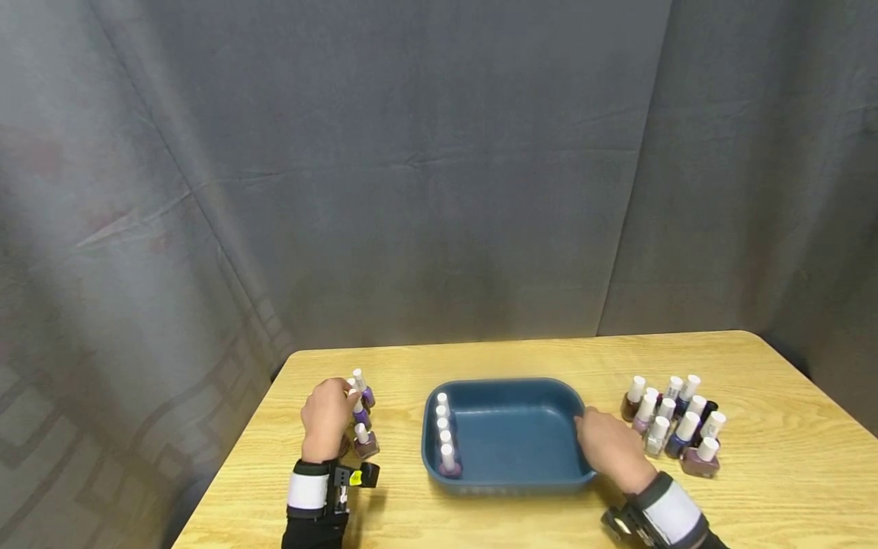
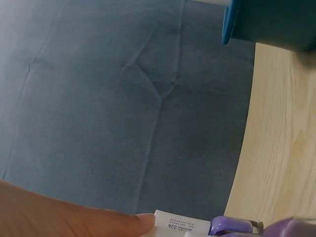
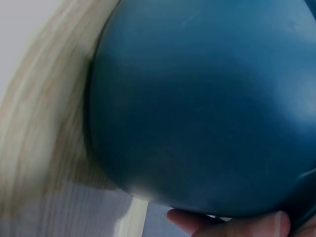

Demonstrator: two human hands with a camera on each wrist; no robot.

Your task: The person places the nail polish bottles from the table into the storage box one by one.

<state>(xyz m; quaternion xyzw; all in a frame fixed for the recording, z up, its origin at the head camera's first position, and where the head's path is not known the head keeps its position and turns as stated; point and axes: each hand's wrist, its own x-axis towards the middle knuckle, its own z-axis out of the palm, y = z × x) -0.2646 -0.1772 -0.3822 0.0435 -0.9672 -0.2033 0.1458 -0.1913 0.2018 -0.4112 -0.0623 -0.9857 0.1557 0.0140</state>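
The left hand (image 1: 328, 415) reaches palm down, fingers bent and pointing away, and seems to pinch a purple bottle (image 2: 230, 225) by its white cap (image 2: 182, 224). The purple bottle is on the left side of the bench (image 1: 514, 522), close to other small bottles. It looks light, hard and smooth, likely glass, so it could slip or crack if dropped. The tall cap looks like the best spot to hold. To its right is a blue tub (image 1: 507, 486), with a row of bottles (image 1: 449, 465) along its left wall. The tub looks stiff and easy to hold by its edge. There the right hand (image 1: 609, 450) grips it, arm slanting in. Past that hand stand more bottles (image 1: 684, 431).
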